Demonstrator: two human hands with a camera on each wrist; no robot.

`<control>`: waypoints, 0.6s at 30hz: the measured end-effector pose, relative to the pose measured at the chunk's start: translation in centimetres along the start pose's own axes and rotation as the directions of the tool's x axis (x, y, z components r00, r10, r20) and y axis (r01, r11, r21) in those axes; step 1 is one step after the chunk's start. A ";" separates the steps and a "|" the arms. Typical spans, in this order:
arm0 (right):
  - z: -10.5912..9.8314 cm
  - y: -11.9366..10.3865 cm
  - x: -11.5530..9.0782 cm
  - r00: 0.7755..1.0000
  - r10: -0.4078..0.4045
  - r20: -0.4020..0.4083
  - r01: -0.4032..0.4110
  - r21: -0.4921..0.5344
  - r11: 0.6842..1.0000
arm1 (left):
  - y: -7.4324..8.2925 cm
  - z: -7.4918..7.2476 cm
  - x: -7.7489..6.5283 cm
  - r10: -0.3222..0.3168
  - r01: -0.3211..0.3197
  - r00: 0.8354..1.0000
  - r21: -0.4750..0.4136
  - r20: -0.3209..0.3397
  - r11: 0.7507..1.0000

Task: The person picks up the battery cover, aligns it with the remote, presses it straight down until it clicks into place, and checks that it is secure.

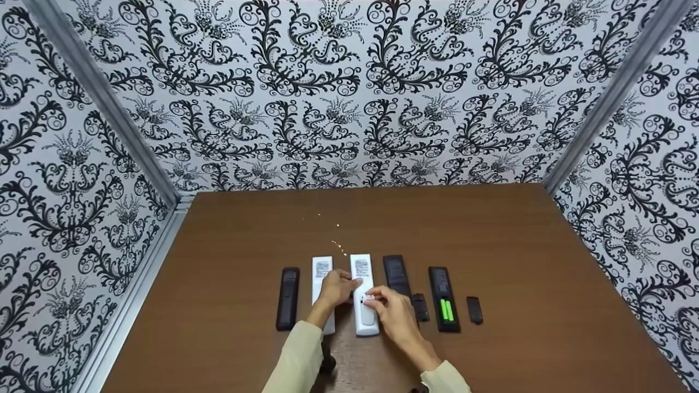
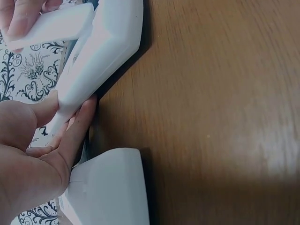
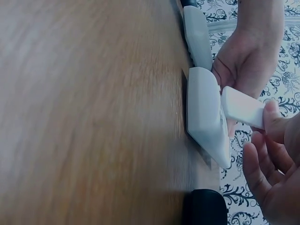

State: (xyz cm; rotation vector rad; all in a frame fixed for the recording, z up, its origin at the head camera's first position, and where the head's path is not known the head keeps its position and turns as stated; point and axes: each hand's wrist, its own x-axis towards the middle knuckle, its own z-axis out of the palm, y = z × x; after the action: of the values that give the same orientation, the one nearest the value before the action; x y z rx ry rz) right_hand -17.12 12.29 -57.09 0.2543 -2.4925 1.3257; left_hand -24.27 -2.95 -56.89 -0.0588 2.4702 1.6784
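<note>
A white remote control (image 1: 361,267) lies back side up in the middle of the table, a printed label near its far end. My left hand (image 1: 337,287) grips it by the edges, thumb on the near side in the left wrist view. Between thumb and fingers, my right hand (image 1: 397,316) pinches the white battery cover (image 3: 242,106). The cover is tilted up from the remote's back, its lower end close against the remote. A second white remote (image 1: 322,264) lies just left, partly hidden by my left hand and forearm.
To the far left lies a black remote (image 1: 288,299). On the right are a dark remote (image 1: 396,273) with a loose black cover (image 1: 420,307), then a black remote (image 1: 438,281) showing green batteries (image 1: 446,310), and another black cover (image 1: 474,310). Patterned walls (image 1: 338,109) enclose the table.
</note>
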 end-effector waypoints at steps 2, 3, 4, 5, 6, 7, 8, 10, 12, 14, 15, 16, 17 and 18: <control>0.1 0.0 0.1 1.000 -0.001 0.001 0.001 -0.015 1.000 | 0.0 0.0 0.0 0.012 -0.012 1.000 0.018 -0.009 1.000; 0.1 0.0 0.2 1.000 0.001 0.000 -0.001 -0.017 1.000 | 0.0 0.0 0.0 0.021 -0.020 1.000 0.028 -0.014 0.999; 0.2 0.0 0.2 1.000 0.002 0.002 -0.002 -0.016 1.000 | -0.1 0.0 0.0 0.026 -0.025 1.000 0.030 -0.015 0.999; 0.2 0.0 0.2 1.000 0.003 0.005 -0.003 -0.009 1.000 | -0.1 0.0 0.0 0.029 -0.029 0.999 0.032 -0.016 0.999; 0.3 0.1 0.3 1.000 0.008 0.008 -0.008 -0.006 1.000 | -0.1 0.0 0.0 0.031 -0.030 0.999 0.032 -0.017 0.999; 0.3 0.1 0.3 1.000 0.012 0.012 -0.012 -0.001 1.000 | -0.1 0.0 0.0 0.030 -0.030 0.999 0.031 -0.016 0.999; 0.3 0.1 0.3 1.000 0.014 0.015 -0.015 0.002 1.000 | -0.1 0.0 0.0 0.030 -0.029 0.999 0.031 -0.015 0.999; 0.4 0.1 0.3 1.000 0.020 0.022 -0.020 0.008 1.000 | 0.0 0.0 0.0 0.026 -0.025 1.000 0.027 -0.012 0.999; 0.5 0.2 0.4 0.999 0.024 0.024 -0.024 0.013 1.000 | 0.0 0.0 0.0 0.022 -0.022 1.000 0.023 -0.011 0.999; 0.6 0.2 0.5 0.999 0.024 0.027 -0.025 0.019 1.000 | 0.0 -0.1 0.0 0.021 -0.021 1.000 0.025 -0.011 0.999; 0.6 0.2 0.5 0.999 0.026 0.029 -0.027 0.022 0.999 | 0.1 -0.1 0.0 0.017 -0.017 1.000 0.024 -0.010 1.000; 0.6 0.3 0.5 0.999 0.026 0.033 -0.027 0.027 0.999 | 0.1 -0.1 0.0 0.017 -0.017 1.000 0.022 -0.009 1.000; 0.7 0.3 0.5 0.999 0.025 0.037 -0.026 0.033 0.999 | 0.1 -0.1 0.0 0.014 -0.014 1.000 0.020 -0.008 1.000; 0.7 0.3 0.5 0.999 0.023 0.041 -0.025 0.040 0.999 | 0.1 -0.1 0.0 0.013 -0.013 1.000 0.020 -0.005 1.000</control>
State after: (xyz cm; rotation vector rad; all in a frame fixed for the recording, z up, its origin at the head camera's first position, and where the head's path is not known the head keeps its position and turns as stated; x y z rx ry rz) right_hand -17.84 11.87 -57.52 0.2634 -2.5111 1.3955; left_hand -24.24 -3.00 -56.81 -0.0450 2.4961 1.6608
